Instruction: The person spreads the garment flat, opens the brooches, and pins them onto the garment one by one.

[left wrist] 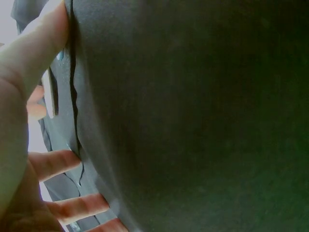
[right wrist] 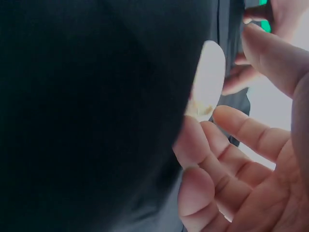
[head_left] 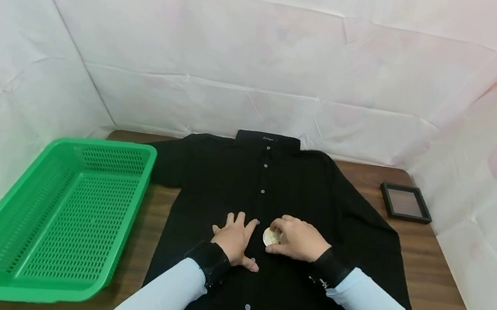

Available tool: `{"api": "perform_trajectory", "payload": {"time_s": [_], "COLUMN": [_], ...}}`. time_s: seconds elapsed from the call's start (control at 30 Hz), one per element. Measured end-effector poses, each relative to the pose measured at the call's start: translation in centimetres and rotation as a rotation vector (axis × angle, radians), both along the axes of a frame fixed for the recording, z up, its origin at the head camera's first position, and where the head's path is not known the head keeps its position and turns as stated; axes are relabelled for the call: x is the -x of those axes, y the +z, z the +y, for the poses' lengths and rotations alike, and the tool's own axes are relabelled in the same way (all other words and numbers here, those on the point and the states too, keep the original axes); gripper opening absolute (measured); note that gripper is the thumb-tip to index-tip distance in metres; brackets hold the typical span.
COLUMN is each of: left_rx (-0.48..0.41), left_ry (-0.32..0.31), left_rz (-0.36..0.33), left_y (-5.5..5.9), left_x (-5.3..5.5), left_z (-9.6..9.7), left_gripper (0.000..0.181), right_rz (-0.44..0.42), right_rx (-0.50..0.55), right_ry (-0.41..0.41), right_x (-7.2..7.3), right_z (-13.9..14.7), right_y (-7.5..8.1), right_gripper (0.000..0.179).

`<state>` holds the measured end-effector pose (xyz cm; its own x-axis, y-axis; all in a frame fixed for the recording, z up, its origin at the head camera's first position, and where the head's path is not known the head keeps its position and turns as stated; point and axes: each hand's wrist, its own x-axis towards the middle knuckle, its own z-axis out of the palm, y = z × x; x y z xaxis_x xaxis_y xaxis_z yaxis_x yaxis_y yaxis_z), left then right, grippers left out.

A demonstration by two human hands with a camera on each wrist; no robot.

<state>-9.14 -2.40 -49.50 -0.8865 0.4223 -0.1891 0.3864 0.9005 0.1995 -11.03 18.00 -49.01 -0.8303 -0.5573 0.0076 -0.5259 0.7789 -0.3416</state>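
Note:
A black button-up shirt lies spread flat, its collar at the far side. My left hand rests on it with fingers spread, beside the button line. In the left wrist view, the left thumb and fingers lie against the cloth. Just right of the buttons, my right hand holds a small round white disc with yellowish marks, thumb on one side and fingers on the other. Fingertips touch the lower edge of the disc in the right wrist view. Its exact kind cannot be told.
A green plastic basket stands at the left, over part of a shirt sleeve. On the right of the wooden table lies a black-rimmed square frame. White sheeting surrounds the table at the back and sides.

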Motion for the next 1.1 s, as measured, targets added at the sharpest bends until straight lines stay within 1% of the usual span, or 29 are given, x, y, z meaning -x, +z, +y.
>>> {"api": "perform_trajectory", "payload": {"time_s": [0.1,0.27,0.43,0.67,0.8,0.93,1.0,1.1], "left_rx": [0.002,-0.001,0.012,-0.013,-0.007,-0.006,-0.017,-0.049], "left_ry": [0.001,-0.001,0.002,-0.004,0.005,0.009,0.01,0.015], "left_rz": [-0.002,0.006,0.027,0.053,0.053,0.045,0.042,0.024], "left_y": [0.2,0.1,-0.4,-1.1,-1.0,-0.7,-0.6,-0.4], "left_x": [-0.1,-0.2,0.0,-0.2,-0.4,-0.5,-0.5,-0.5], "left_z": [0.0,0.0,-0.1,-0.4,-0.3,-0.2,-0.3,-0.6], "left_gripper": [0.112,0.111,0.113,0.113,0.113,0.112,0.111,0.109], "right_rz": [0.018,0.027,0.036,0.04,0.043,0.037,0.022,-0.016], "right_rx": [0.009,0.018,0.03,0.05,0.07,0.07,0.076,0.114], "right_ry": [0.011,0.0,-0.012,-0.017,-0.013,-0.022,-0.035,-0.05], "right_x": [-0.1,-0.1,0.0,-0.1,-0.2,-0.3,-0.3,-0.2], "right_z": [-0.5,-0.9,-1.2,-1.3,-1.3,-1.3,-1.3,-1.3], "right_y": [-0.4,-0.9,-1.3,-1.9,-2.0,-2.0,-1.8,-1.3], "right_gripper": [0.046,0.047,0.045,0.047,0.046,0.045,0.045,0.044]}}
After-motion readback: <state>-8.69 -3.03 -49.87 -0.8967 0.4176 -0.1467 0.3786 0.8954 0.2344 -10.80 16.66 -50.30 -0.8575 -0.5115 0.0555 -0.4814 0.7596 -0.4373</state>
